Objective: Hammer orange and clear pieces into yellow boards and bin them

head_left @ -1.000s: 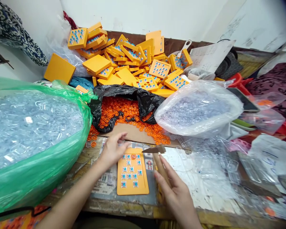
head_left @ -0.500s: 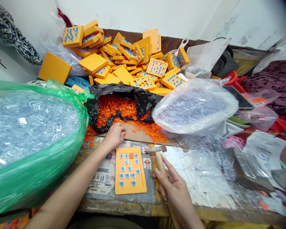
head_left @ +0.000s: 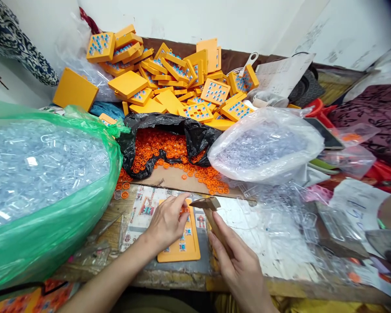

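Note:
My left hand [head_left: 169, 219] is bent over the upper part of a yellow board [head_left: 190, 250] lying on the table. Its thumb and fingers close around a small orange cap [head_left: 184, 210], partly hidden by them. Small blue-and-white square switches [head_left: 182, 247] sit in the board, several of them covered by the hand. Beside the board's right edge, my right hand [head_left: 236, 256] grips the wooden handle of a hammer [head_left: 207, 203]. The hammer's metal head is raised close to my left fingertips, with its pointed end to the left.
Loose orange caps [head_left: 211, 176] spill from a black bag [head_left: 198, 134] ahead. A green bag [head_left: 94, 208] of clear pieces stands left, a white bag [head_left: 299, 169] of clear pieces right. Yellow boards [head_left: 128, 84] are heaped at the back; clear plastic parts [head_left: 286, 217] lie at right.
My left hand has come back from beside the orange caps to the top of the yellow board. My right hand has shifted slightly, and the hammer head is now nearer the board.

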{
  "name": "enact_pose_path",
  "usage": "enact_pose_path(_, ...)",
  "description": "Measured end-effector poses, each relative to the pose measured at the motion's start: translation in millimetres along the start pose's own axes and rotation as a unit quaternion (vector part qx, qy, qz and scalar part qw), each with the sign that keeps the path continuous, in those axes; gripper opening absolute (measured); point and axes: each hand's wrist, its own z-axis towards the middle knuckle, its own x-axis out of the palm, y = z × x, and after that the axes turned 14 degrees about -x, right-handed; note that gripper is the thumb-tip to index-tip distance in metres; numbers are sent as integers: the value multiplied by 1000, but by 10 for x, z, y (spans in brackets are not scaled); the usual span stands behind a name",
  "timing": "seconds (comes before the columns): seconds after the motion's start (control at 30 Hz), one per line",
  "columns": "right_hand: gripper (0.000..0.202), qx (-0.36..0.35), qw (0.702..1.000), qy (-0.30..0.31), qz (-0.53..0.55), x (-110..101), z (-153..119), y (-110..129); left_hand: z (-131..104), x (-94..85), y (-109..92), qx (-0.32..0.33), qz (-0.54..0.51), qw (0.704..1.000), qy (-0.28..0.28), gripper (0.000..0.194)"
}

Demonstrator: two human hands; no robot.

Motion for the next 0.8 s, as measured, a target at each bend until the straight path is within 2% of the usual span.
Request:
enact_pose_path(0.17,47,7,997,67,-46,21,-18,-41,53,-18,7,-59,-36,997,18,45)
enact_pose_path(0.37,48,-1,998,47,-32,28,-7,-8,41,-4,27,-95,-83,991,34,46)
enact_pose_path(0.53,48,43,997,70,0,71,-32,-43,35,-37,67,-90,-87,992,32,48)
enact_pose_path(0.6,45,82,994,41,53,81,-36,-97,128,-95,84,-88,-83,991,54,48)
enact_pose_path(0.67,47,142,984,-15,107,83,-33,-148,317,-143,95,-90,-72,991,62,39)
enact_pose_path(0.73,53,205,965,-71,149,79,-25,-181,577,-142,94,-85,-53,994,41,26)
enact_pose_path(0.8,59,248,946,-103,181,76,-23,-192,843,-84,80,-75,-36,996,25,17)
